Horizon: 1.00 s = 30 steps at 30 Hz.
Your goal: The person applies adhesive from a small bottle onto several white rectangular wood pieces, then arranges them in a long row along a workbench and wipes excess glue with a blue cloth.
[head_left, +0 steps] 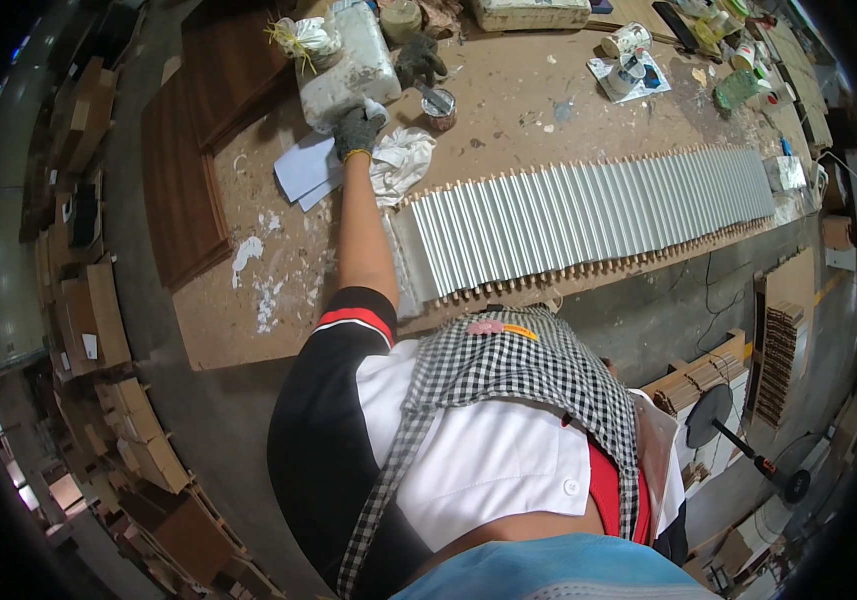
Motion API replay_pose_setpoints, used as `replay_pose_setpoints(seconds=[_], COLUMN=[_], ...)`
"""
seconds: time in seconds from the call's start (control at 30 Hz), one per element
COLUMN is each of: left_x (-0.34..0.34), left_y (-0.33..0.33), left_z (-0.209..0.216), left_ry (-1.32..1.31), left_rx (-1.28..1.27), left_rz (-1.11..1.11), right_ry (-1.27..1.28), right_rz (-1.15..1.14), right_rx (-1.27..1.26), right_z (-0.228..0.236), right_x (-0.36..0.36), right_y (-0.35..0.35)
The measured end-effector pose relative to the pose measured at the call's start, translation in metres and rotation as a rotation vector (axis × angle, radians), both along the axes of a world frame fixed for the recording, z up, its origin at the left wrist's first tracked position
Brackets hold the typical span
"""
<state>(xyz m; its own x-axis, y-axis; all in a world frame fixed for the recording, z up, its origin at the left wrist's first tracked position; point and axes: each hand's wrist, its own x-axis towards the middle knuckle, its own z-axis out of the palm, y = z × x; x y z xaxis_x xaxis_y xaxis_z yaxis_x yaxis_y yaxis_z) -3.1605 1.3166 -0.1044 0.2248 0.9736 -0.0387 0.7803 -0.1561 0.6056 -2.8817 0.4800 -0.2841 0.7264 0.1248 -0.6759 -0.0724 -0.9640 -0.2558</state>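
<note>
My left hand (357, 133), in a grey knit glove with a yellow cuff, reaches far across the table at the near end of a whitish, stained block (352, 75). Its fingers look closed around a small white wad (375, 109), perhaps cloth or paper. Beneath the wrist lie white paper sheets (307, 172), and a crumpled white rag (404, 163) is just right of it. An open can (440, 112) with a flat blade resting across it stands close by. Another dark glove (419, 60) lies beyond, with no arm visible in it. My right hand is out of view.
A long row of silver-faced strips with wooden ends (589, 215) runs along the table's near edge. Dark brown wood panels (184, 170) lie at the left. Cups (627, 70) and a green plastic bottle (737, 90) stand at the far right. A fan (714, 415) is beside the table.
</note>
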Motion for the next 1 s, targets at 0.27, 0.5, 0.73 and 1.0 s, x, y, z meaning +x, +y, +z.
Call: replay_pose_setpoints(seconds=[0.27,0.5,0.73,1.0], left_x=[-0.03,-0.029,0.014,0.078], left_y=[-0.029,-0.084,-0.133,-0.149], left_z=[0.037,0.068,0.092,0.07], left_ry=[0.195,0.047,-0.326,-0.372], left_rx=[0.13,0.31,0.087,-0.722], left_rz=[0.08,-0.118,-0.418,-0.709], right_ry=[0.004,-0.101,-0.076,0.58], right_rz=[-0.101,-0.018,-0.199,-0.519], right_rx=[0.116,0.289,0.364,1.073], right_z=[0.087,0.084,0.085,0.201], right_x=[-0.005,0.012,0.002,0.041], right_y=[0.075,0.078,0.081,0.188])
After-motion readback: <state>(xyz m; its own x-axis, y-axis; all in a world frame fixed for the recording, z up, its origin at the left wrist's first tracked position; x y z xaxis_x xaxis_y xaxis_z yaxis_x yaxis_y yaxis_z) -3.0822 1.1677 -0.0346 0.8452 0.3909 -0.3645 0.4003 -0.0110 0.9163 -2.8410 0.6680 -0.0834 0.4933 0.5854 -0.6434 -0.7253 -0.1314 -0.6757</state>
